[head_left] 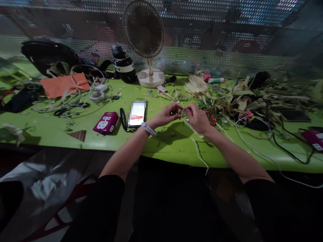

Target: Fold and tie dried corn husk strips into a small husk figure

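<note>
My left hand (168, 114) and my right hand (196, 117) meet over the green table, fingers pinched together. Between them is a small pale strip of dried husk (183, 114), partly hidden by the fingers. A longer pale strip (193, 128) hangs below my right hand toward the tabletop. Beside the right wrist lies a red ring-shaped handle (211, 119), perhaps of scissors. A white cord (199, 154) drapes over the table's front edge below the hands. Left of my left hand, a lit phone (137, 114) rests on the table.
A heap of dried husks and plant scraps (227, 101) covers the right side. At the back stand a fan (151, 78) and a dark bottle (124, 69). A magenta box (106, 123), tangled cables (80, 97) and an orange sheet (64, 85) lie to the left.
</note>
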`<state>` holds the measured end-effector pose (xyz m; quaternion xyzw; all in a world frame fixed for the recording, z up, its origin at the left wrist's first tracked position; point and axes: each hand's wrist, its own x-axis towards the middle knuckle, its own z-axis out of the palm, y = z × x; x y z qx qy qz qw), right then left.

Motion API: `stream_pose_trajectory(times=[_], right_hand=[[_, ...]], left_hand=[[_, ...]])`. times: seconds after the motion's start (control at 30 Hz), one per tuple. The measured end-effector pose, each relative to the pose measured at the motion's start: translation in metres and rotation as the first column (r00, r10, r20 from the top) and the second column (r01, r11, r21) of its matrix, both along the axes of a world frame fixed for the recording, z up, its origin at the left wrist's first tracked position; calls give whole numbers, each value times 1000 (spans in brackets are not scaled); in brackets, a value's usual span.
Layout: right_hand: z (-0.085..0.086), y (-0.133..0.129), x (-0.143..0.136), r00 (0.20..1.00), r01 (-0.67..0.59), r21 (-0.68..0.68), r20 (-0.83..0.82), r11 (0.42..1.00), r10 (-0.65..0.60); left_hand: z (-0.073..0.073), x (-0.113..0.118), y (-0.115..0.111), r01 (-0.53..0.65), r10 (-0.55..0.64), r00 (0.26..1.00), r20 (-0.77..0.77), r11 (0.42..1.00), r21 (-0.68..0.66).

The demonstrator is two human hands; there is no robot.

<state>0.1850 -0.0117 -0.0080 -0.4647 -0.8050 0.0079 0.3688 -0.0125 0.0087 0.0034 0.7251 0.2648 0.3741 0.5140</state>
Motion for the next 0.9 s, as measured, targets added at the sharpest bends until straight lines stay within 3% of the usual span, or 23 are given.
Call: stream_pose_trajectory(times=[0.17,0.43,0.63,0.7,0.8,0.9], right_hand=[[1,-3,-4,980,-23,-58,-199,998,11],[1,-3,-6,954,-39,-74,-299,996,15],[4,-3,-8,931,-81,-203,-364,976,1],[9,1,-3,909,-135,-333,-416,933,-17],[19,11,12,862,-258,-514,-505,818,-46],[29,18,28,795,-380,-561,-604,736,-50]], left_hand=[[-5,1,2,-26,41,995,93,988,-149],[-6,6,-1,-6,93,968,235,938,-347],[-9,8,-1,-24,109,963,245,945,-326],[-9,5,3,-53,142,960,242,938,-341],[-9,-1,11,-124,234,939,253,915,-385],[-9,-6,17,-208,326,916,235,885,-417]])
